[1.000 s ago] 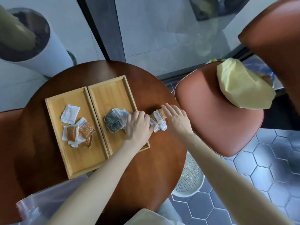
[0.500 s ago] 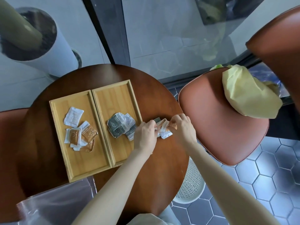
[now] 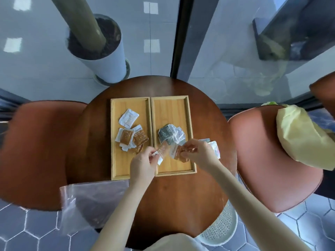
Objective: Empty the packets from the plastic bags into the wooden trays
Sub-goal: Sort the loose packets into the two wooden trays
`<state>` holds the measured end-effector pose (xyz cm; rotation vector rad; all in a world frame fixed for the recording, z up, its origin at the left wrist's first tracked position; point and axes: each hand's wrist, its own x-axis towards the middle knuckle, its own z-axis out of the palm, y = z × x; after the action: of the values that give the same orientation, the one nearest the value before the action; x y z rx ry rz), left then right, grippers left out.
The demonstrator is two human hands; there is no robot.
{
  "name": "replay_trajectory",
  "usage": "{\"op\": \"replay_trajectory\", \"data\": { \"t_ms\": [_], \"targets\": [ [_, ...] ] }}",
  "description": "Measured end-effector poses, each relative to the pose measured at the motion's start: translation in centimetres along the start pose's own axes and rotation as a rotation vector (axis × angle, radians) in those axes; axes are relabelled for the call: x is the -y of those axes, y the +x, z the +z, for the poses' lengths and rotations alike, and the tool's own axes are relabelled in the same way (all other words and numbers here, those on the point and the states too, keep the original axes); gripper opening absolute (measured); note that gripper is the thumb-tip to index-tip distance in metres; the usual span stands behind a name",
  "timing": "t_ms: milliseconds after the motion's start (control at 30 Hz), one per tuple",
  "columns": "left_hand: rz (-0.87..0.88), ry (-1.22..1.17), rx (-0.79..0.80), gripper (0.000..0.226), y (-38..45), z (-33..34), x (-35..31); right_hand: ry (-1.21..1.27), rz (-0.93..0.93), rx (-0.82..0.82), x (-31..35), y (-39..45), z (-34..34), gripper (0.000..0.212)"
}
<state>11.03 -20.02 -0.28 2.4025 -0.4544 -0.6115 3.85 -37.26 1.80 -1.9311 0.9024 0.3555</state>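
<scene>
Two wooden trays lie side by side on a round brown table. The left tray holds several white and brown packets. In the right tray sits a pile of grey-green packets. My left hand pinches a brown packet above the gap between the trays. Over the right tray's near end, my right hand grips another brown packet. More packets lie on the table beside the right tray, partly hidden by my right hand. An empty clear plastic bag hangs over the table's near-left edge.
Brown leather chairs stand left and right of the table; a yellow bundle rests on the right one. A white mesh basket sits on the floor under the near-right table edge. A white planter stands behind glass.
Both hands lifted brown packets from the table right of the trays and carried them left over the trays. The camera view swung, so the trays now sit centred and straight.
</scene>
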Motion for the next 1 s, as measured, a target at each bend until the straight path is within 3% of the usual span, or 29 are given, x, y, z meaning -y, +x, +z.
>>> {"op": "replay_trajectory", "data": {
  "t_ms": [200, 367, 467, 533, 600, 767, 867, 1000],
  "targets": [
    [-0.147, 0.009, -0.089, 0.018, -2.0, -2.3, 5.8, 0.081, -0.076, 0.070, 3.6, 0.5, 6.7, 0.017],
    [-0.191, 0.192, -0.158, 0.021, -2.4, -2.3, 8.6, -0.102, -0.146, 0.138, 4.6, 1.0, 10.6, 0.025],
    [-0.134, 0.283, -0.194, 0.032, -1.7, -2.3, 9.0, -0.478, -0.305, -0.042, 4.3, 1.3, 11.9, 0.034],
    [-0.037, 0.316, -0.195, 0.037, -0.8, -2.2, 8.9, -0.558, -0.422, -0.153, 3.9, 1.7, 12.5, 0.038],
    [0.060, 0.356, -0.146, 0.042, 0.3, -2.0, 8.9, -0.602, -0.507, -0.155, 3.9, 2.2, 13.1, 0.047],
    [0.063, 0.427, 0.061, 0.059, 2.8, -1.7, 8.7, -0.848, -0.480, 0.176, 4.0, 2.7, 13.8, 0.060],
    [0.068, 0.471, 0.098, 0.062, 4.3, -1.8, 8.6, -0.939, -0.455, 0.192, 3.4, 2.2, 13.9, 0.060],
    [0.086, 0.514, 0.146, 0.062, 6.0, -2.5, 8.3, -0.794, -0.486, 0.063, 3.3, 2.4, 13.7, 0.053]
  ]
}}
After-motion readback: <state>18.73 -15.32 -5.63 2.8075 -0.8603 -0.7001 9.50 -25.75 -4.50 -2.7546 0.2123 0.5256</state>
